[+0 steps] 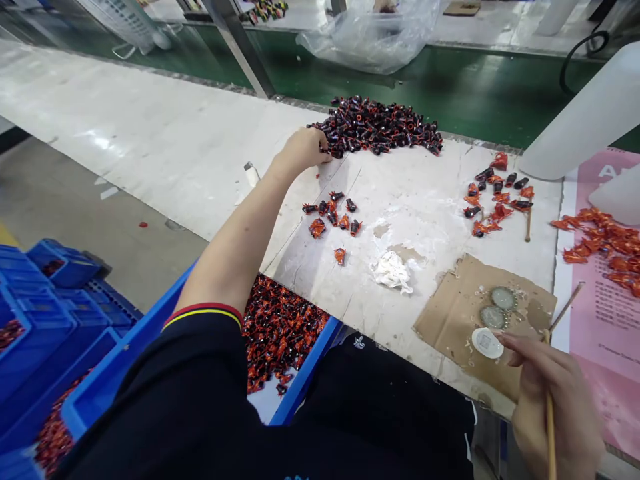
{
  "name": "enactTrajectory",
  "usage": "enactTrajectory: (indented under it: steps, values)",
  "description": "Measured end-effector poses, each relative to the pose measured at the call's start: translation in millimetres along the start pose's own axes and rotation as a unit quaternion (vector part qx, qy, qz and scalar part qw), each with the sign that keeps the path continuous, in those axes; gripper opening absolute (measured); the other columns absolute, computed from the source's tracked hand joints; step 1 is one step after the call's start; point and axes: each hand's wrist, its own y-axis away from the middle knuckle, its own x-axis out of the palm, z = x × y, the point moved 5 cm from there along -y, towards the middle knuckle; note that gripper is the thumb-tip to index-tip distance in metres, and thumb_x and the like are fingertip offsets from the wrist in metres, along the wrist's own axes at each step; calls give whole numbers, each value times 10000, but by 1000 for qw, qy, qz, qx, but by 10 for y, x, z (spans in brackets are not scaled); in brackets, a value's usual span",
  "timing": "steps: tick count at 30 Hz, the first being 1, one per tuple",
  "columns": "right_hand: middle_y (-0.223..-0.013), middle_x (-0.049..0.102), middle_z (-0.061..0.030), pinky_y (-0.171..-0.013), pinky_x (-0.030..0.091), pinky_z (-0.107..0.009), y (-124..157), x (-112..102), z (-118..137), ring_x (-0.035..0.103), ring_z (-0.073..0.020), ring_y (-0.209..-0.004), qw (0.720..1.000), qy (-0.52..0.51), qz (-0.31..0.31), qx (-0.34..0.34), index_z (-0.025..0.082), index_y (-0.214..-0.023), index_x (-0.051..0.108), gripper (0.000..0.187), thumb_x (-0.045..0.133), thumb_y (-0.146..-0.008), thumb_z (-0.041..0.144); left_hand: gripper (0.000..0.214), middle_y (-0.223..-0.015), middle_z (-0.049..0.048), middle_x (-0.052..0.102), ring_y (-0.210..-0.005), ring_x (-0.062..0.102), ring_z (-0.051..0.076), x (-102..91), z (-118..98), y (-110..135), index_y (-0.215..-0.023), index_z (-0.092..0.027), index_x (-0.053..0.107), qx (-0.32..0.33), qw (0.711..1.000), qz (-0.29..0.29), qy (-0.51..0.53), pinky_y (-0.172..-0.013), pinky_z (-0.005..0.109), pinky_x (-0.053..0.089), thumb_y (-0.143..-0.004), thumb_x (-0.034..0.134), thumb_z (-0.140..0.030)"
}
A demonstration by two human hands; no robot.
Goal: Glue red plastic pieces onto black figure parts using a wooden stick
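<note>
My left hand (307, 148) reaches to the left edge of a heap of small dark pieces with orange-red rims (380, 127). Its fingers are curled down there, and whatever is between them is hidden. My right hand (555, 393) is closed around a thin wooden-handled stick tool (551, 433), whose narrow tip points up to the right. The thumb and forefinger of that hand are at the edge of a round white lid (487, 343). Beside the lid, two small round dishes of greyish stuff (503, 298) sit on a stained cardboard sheet (450, 307).
Small orange-and-dark pieces (331, 210) lie mid-table near a crumpled white tissue (393, 271). More pieces (495, 193) and a heap of orange parts (610, 243) are at right. White cylinders (585, 113) stand behind. A filled blue crate (320, 347) is below the table edge.
</note>
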Motion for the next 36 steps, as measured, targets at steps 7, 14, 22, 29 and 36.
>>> enactTrajectory:
  steps: [7,14,22,29,36]
  values:
    - [-884,669,-64,-632,442,-338,-20,-99,-142,569,-164,-674,987,-94,-98,83,183,-1074,656,295,417,-995,335,120,-777,56,631,-1032,576,263,-45,-99,215,-728,-137,576,-52,996,-72,32,-918,393,400,-772,638,-44]
    - [-847,572,-52,-616,412,-325,-42,-43,-241,543,-149,-691,985,-56,-142,78,207,-1037,700,321,440,-993,391,241,-802,15,705,-725,631,124,-266,-599,1178,-1089,-149,622,52,923,-105,367,-667,255,510,-859,579,-87]
    - [-660,583,41,-509,473,-245,16,37,-202,532,-108,-517,965,-169,-193,50,241,-1227,592,306,580,-930,174,128,-871,29,767,-682,691,84,147,-1534,2509,-965,-198,716,89,645,200,732,-640,162,564,-852,708,-255]
    - [-653,570,42,-485,456,-239,41,48,-217,529,-103,-494,970,-144,-190,54,248,-1185,604,262,583,-930,192,124,-869,27,769,-688,706,91,395,-1831,2824,-934,-205,721,27,567,261,781,-691,169,584,-819,747,-245]
    - [-747,567,22,-575,468,-221,47,77,-233,570,-90,-607,980,-102,-146,94,246,-1129,622,255,565,-911,126,298,-938,51,741,-778,689,127,434,-1877,2964,-1050,-194,718,35,658,222,719,-778,222,582,-759,779,-186]
